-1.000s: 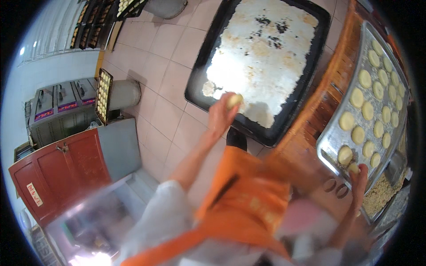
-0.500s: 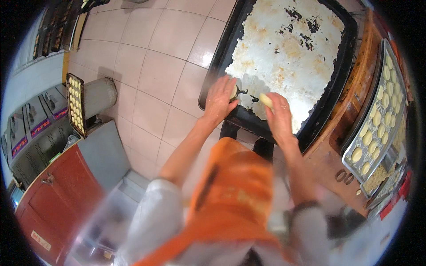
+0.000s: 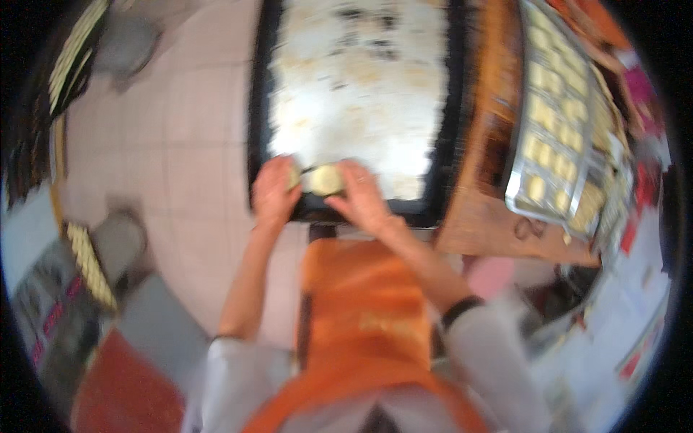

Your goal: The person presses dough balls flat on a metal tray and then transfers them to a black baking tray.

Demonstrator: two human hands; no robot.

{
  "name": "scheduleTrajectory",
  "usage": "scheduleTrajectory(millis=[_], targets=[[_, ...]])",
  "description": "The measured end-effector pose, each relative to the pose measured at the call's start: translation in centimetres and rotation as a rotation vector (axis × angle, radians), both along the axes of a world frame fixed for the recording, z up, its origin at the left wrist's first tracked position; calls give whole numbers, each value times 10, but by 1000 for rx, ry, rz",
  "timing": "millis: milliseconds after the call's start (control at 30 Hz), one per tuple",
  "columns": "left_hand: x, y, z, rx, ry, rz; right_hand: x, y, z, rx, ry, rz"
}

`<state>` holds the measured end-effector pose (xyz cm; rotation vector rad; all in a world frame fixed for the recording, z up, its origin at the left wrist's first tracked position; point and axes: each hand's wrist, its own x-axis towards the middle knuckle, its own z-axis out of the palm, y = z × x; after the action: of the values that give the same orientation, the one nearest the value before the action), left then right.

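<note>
Pink tiled floor [image 3: 206, 108] is lying beside a black-rimmed, silvery metal tray [image 3: 361, 101] at twelve o'clock. Near its seven-o'clock edge, your half-curled left hand [image 3: 276, 189] and right hand [image 3: 367, 195] are each holding a round, pale-yellow dough disc [image 3: 326, 180]; releasing each flat should preserve its shape.

The 2 dough rounds [image 3: 327, 180] at the big tray are pale yellow. This big tray [image 3: 354, 108] has a black border, and its middle is silver-white, spotted with tan stains and dark patches. The metal tray [image 3: 512, 200] is silver, with a pattern of pale yellow rounds [image 3: 535, 189] in rows. The table [image 3: 480, 234] is orange-brown. The apron [image 3: 364, 289] is plain orange with a paler yellowish mark; the sleeves [image 3: 484, 353] look whitish-grey. The floor [image 3: 188, 173] is pinkish, with a grid of darker lines.
</note>
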<state>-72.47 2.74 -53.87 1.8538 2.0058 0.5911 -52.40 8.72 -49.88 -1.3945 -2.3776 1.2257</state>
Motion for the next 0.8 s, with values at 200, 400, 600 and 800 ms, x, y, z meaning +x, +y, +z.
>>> scheduleTrajectory(millis=[200, 400, 600, 800], targets=[[15, -5, 29, -121, 94, 50, 149, 53, 116, 151, -71, -296], [190, 81, 113, 0, -163, -83, 453, 99, 101, 567, -478, -643], [415, 173, 151, -36, -250, -807, 581, 116, 71, 203, -327, -514], [504, 206, 111, -37, 97, -961, 575, 137, 92, 106, -474, -382]])
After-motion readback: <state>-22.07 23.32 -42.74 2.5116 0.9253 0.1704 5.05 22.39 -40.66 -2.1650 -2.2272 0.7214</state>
